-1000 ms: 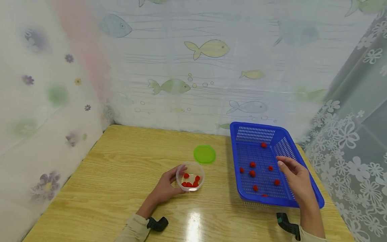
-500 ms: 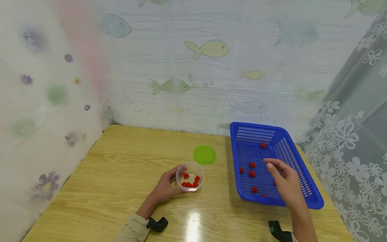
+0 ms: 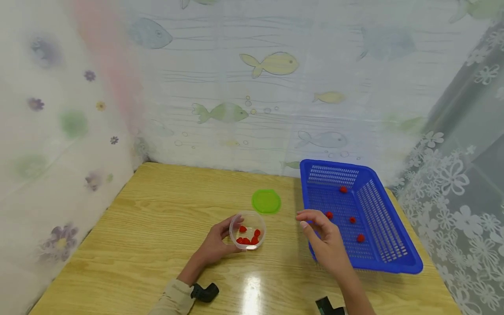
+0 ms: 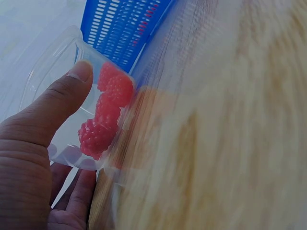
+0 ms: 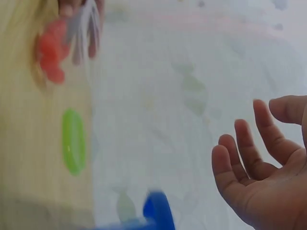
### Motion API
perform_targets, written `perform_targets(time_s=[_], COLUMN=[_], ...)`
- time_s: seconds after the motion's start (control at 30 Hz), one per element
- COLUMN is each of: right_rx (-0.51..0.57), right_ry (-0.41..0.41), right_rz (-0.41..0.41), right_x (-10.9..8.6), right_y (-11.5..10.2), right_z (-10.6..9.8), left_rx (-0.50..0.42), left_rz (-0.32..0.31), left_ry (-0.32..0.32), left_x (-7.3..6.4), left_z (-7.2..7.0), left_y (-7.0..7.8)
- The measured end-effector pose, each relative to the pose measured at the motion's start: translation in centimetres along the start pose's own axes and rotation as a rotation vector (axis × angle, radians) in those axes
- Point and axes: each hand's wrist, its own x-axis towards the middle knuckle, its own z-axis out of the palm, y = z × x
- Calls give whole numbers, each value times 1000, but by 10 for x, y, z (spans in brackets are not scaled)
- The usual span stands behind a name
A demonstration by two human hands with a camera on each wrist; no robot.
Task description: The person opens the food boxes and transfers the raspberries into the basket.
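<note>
My left hand (image 3: pixel 218 241) holds a small clear plastic container (image 3: pixel 248 251) upright on the table, thumb on its near side and fingers around the back. Several red raspberries (image 4: pixel 106 112) lie in the bottom of it. My right hand (image 3: pixel 326 239) hovers over the left rim of a blue plastic basket (image 3: pixel 379 265). Its fingers are loosely bent, and nothing shows between thumb and fingertips in the right wrist view. More raspberries (image 3: pixel 360 237) are scattered on the basket floor, some of them hidden behind this hand.
A bright green lid (image 3: pixel 266 201) lies flat just behind the container. The wooden table (image 3: pixel 165 210) meets a fish-patterned curtain (image 3: pixel 220 87) at the back. White flowered lace (image 3: pixel 449 175) hangs along the right side.
My right hand has moved left from above the middle of the basket to its left rim. The left hand and container have stayed put.
</note>
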Motion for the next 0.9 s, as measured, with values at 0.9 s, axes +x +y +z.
perform_targets(time_s=[0.9], right_rx=[-103], right_ry=[-147], right_rz=[280], right_x=[0], right_y=[54], right_z=[99], left_rx=[16], left_rz=[15], left_ry=[0], left_x=[0], left_z=[1], left_y=[0])
